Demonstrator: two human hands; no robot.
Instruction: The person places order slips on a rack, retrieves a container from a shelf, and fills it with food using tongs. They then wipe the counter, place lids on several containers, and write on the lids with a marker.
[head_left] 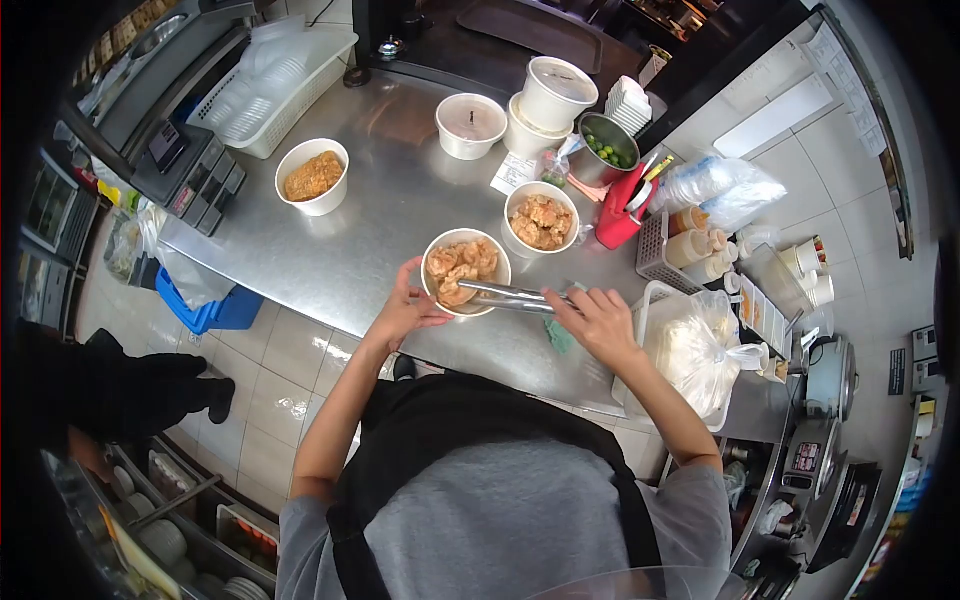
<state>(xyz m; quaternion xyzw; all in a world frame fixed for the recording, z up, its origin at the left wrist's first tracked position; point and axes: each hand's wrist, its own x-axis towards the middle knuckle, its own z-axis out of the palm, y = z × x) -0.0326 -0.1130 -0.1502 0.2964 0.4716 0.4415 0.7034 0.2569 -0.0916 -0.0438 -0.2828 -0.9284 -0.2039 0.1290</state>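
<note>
Bowl (472, 312) w/ fried pieces (478, 258) near counter (385, 235) edge; L hand (400, 312) cups side, R hand (598, 322) holds tongs (515, 298), tips at pieces. Bowl prob. light, bendy; best held below rim.

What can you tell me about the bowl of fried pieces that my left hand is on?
The bowl is white, round and open, with a smooth rim, and looks like paper or plastic. It stands upright near the counter's front edge, beside a similar filled bowl. Chunky, golden-brown fried pieces fill much of it. Your left hand steadies its side, and metal tongs in your right hand reach over the rim to the food. No lid covers it.
</note>
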